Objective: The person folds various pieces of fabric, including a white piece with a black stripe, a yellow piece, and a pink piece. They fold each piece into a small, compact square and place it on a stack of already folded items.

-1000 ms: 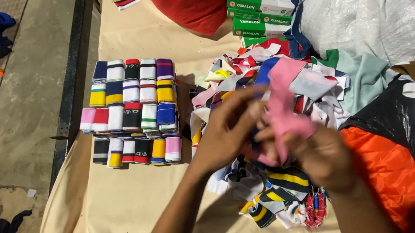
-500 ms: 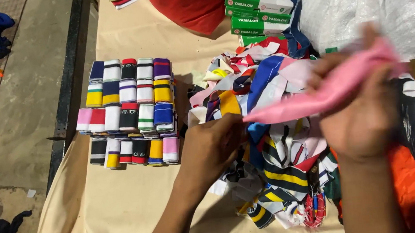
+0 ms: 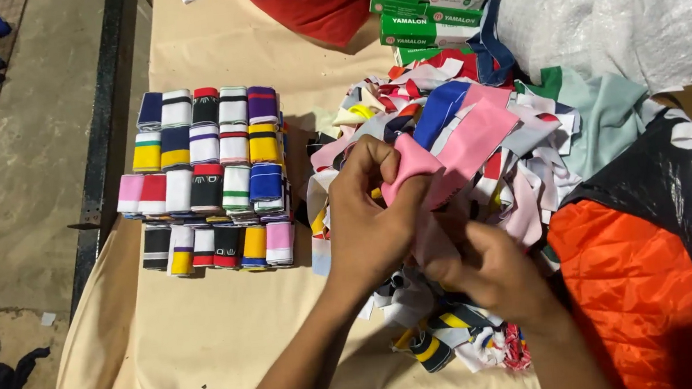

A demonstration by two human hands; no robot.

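Both hands (image 3: 423,238) pinching pink strip (image 3: 462,148), fingers (image 3: 376,163) partly hidden, seemingly

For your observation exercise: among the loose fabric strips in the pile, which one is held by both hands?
The pink strip; the other strips lie loose in the pile.

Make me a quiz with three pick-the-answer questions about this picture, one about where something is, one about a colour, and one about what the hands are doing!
1. Where are the rolled strips relative to the loose pile?
A. left
B. right
C. on top

2. What colour is the strip in the hands?
A. green
B. pink
C. black

3. What is the left hand doing?
A. lying flat
B. pinching the strip
C. hanging away

Answers: 1 A, the rolls sit in rows left of the pile. 2 B, the cloth is pink. 3 B, its fingers close on the strip beside the right hand.
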